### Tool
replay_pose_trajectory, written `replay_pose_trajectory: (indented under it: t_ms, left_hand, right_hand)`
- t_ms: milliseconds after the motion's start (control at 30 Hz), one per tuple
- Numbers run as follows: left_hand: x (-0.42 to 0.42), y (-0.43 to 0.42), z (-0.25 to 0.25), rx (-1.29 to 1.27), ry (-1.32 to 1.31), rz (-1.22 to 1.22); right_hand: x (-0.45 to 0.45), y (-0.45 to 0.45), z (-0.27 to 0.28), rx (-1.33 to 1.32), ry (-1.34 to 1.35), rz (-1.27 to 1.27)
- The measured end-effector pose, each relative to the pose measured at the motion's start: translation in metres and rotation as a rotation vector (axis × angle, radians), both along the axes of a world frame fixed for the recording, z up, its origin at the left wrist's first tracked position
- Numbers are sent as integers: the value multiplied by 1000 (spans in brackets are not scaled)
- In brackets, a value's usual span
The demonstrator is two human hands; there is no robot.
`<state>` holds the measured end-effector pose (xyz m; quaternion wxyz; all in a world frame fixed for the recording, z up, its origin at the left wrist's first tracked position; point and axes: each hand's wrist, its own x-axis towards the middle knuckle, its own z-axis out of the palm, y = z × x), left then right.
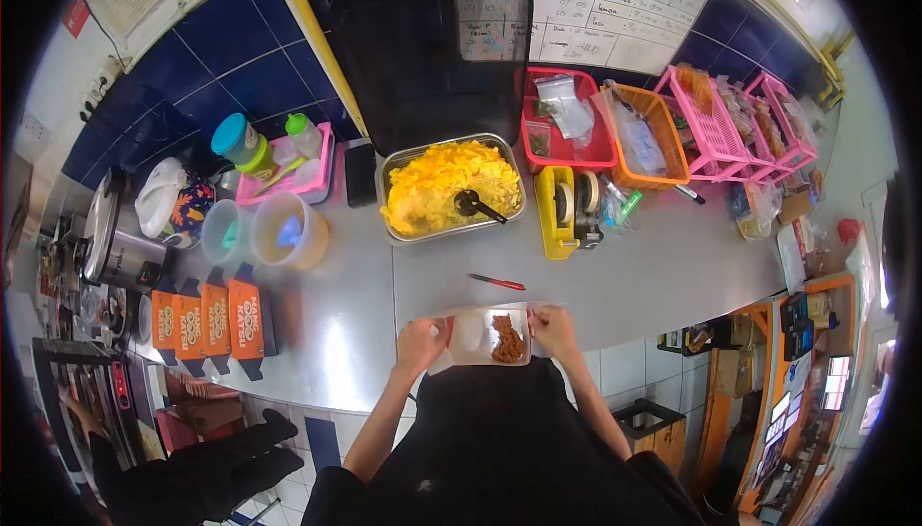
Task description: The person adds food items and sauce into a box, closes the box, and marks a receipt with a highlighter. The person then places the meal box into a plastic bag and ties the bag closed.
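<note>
My left hand (421, 342) and my right hand (554, 329) are closed on opposite sides of a paper food box (480, 364) at the counter's near edge. Inside it, a white mound that looks like rice (470, 330) lies left of a brown, crumbly food (507, 339). Just beyond the box, a red pen (497, 282) rests on the steel counter (355, 281). Farther back stands a metal tray (415, 237) of yellow scrambled egg (447, 175), with a black scoop (473, 203) lying in it.
Orange printed boxes (246, 319) and plastic tubs (290, 230) stand at left. A yellow tape dispenser (550, 219), a red basket (600, 161), an orange basket (661, 176) and pink racks (711, 142) line the right. Another person's dark-clothed legs (221, 464) show at lower left.
</note>
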<state>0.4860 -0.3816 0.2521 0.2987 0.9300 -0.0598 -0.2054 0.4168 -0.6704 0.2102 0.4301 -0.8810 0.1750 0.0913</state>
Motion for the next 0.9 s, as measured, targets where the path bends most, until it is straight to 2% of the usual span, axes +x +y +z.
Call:
replay_pose_trajectory:
  t_ms: [100,233,267,367,433,567,633,667,767,833,867,900]
  left_hand:
    - [-15,6,-13,-33,-115,3]
    - [-8,8,-8,-66,-23,174]
    - [-9,8,-6,-66,10,228]
    - [-11,-12,-9,45,-84,122]
    - [-2,-17,-25,25,-83,147]
    - [25,-31,-46,-113,-167,189]
    - [22,-31,-37,-184,-175,196]
    - [15,-29,-26,-245,-218,278]
    - [-12,-25,6,-287,-343,393]
    - [-30,-33,20,-259,-399,426]
    - [-35,-44,25,-368,-373,417]
    - [-39,-55,26,-482,-349,408]
  right_hand:
    - [-17,14,-1,43,-88,-113]
    - [-25,26,-11,303,-292,-269]
    - [-24,27,-8,301,-289,-267]
    - [-18,28,-3,210,-163,-219]
    - [-3,19,-6,29,-82,-198]
    - [28,-2,-9,1,-131,-222]
    - [34,-10,-15,58,-327,-271]
    - [28,-7,-3,-194,-435,-262]
    - [-2,17,56,-260,-410,-254]
    - [-26,38,81,312,-7,-112]
    - [-31,46,83,317,10,-119]
    - [-34,52,85,736,254,-104]
